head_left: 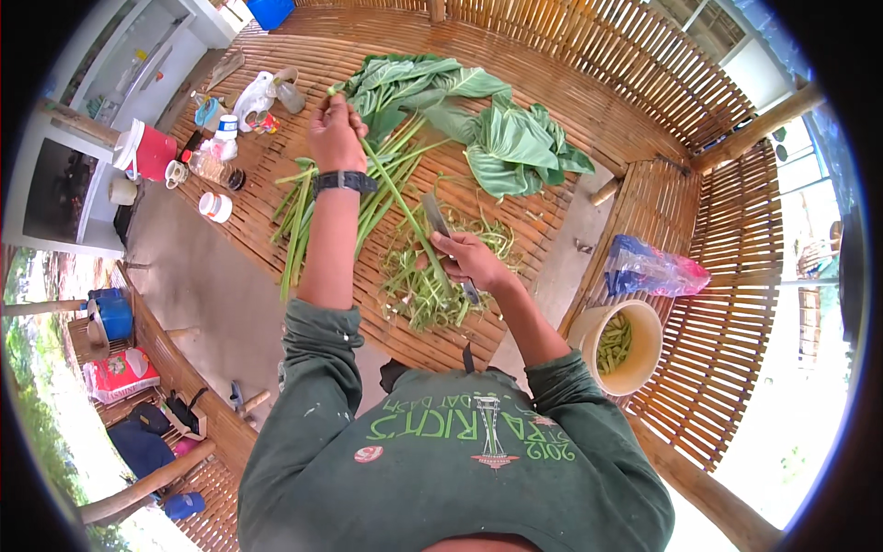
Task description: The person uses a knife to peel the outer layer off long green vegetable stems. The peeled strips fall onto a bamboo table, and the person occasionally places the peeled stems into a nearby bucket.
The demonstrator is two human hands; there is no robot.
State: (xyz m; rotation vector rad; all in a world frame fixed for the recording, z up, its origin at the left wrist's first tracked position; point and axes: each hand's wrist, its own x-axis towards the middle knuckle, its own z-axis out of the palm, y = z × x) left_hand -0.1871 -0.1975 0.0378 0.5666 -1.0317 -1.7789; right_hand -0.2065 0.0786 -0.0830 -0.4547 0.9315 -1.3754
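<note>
Green stalk runs between both hands: the left hand pinches its upper end in a closed grip, while the right hand is clenched around a knife laid against its lower part. Below the grip, peelings litter the bamboo floor; beside lie more stalks, beyond them broad leaves.

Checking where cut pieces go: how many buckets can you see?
1: a cream bucket right of the person, against the bamboo railing, holding green cut pieces. Others may be hidden.
</note>
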